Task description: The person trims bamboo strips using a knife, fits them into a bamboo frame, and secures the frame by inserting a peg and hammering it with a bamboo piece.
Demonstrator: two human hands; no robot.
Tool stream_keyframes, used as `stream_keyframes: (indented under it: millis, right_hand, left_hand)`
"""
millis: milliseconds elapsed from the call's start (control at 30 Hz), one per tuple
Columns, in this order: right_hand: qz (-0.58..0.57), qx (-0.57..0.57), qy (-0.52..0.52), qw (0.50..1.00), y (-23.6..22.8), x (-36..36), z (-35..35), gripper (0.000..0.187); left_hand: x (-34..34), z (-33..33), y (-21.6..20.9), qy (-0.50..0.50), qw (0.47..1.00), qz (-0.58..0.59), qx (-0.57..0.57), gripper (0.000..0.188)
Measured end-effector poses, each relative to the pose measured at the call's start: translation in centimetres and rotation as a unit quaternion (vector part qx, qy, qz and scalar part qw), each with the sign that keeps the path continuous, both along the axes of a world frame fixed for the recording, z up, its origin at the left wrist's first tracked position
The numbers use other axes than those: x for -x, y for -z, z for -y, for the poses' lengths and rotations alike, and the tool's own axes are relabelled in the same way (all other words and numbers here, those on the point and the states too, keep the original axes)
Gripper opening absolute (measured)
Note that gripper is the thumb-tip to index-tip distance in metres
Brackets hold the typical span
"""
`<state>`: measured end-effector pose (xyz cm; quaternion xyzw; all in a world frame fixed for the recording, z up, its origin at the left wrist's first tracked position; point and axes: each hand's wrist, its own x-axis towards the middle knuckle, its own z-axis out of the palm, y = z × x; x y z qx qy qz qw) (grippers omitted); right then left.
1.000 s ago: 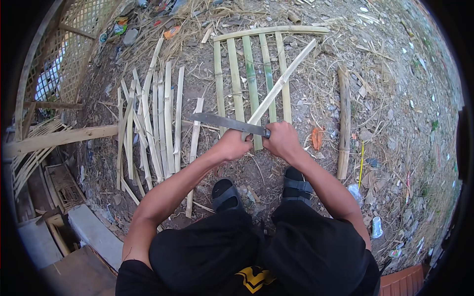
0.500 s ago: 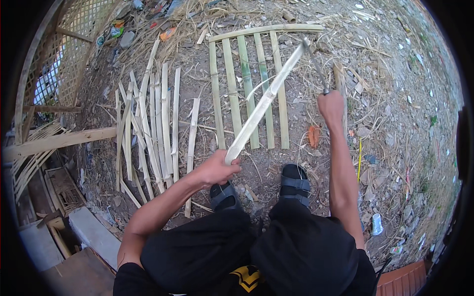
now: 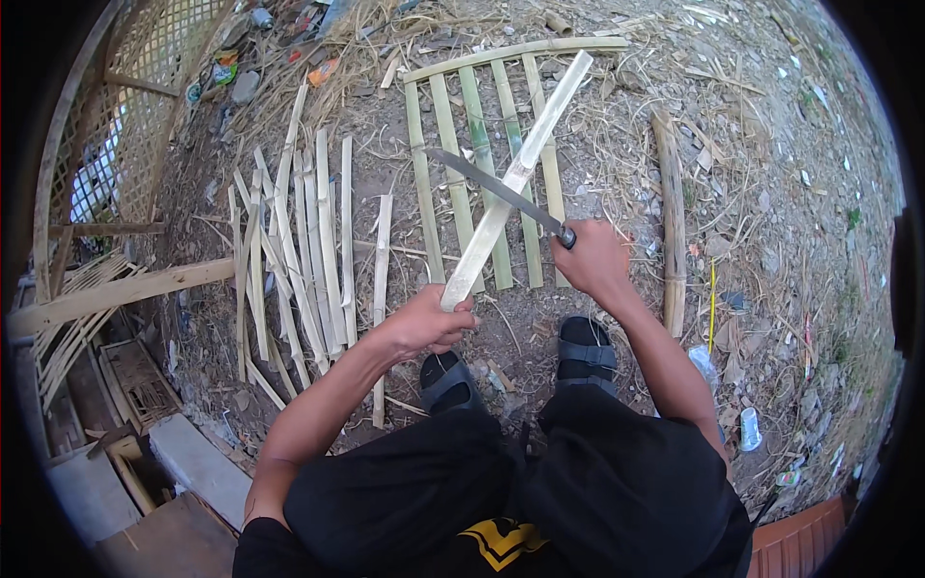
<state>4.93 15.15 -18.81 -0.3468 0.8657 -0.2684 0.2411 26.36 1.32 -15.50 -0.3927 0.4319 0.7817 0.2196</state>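
L grip is closed on near end of bamboo strip; R grip is wrapped round knife handle. Strip is held above ground, slanted twd its far edge; blade is crossed over strip, contact can't be told. Strip prob. light, stiff w/ slight flex, edges maybe sharp; best held at near end, clear of blade.

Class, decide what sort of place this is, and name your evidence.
Probably an outdoor yard: littered dirt ground, a group of pale strips lying on it, and a lattice panel at the upper left.
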Motion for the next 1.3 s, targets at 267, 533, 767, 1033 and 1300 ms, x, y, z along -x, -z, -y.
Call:
stream_keyframes:
  millis: [267, 533, 767, 1033, 1300]
  right_hand:
    - [-0.116, 0.023, -0.058, 0.991, 5.1, 2.5, 1.5, 0.016]
    - [-0.097, -0.080, 0.223, 0.967, 4.7, 12.6, 1.0, 0.031]
    - [-0.051, 0.192, 0.427, 0.882, 1.8, 19.9, -8.0, 0.035]
    - [0.419, 0.288, 0.233, 0.829, -2.0, 3.0, 2.9, 0.039]
    - [0.242, 0.221, 0.202, 0.923, -0.3, 3.1, 7.0, 0.064]
  left_hand:
    - [1.0, -0.8, -1.4, -0.003, 1.000, -0.012, -0.026, 0.029]
    - [-0.1, -0.2, -3.4, -0.057, 0.996, -0.021, -0.072, 0.032]
    - [-3.4, 1.8, -2.7, -0.075, 0.997, -0.004, -0.011, 0.030]
    - [0.9, -1.3, -0.7, -0.049, 0.997, -0.053, -0.015, 0.032]
    - [1.1, -5.3, 3.5, -0.065, 0.995, -0.073, 0.032, 0.031]
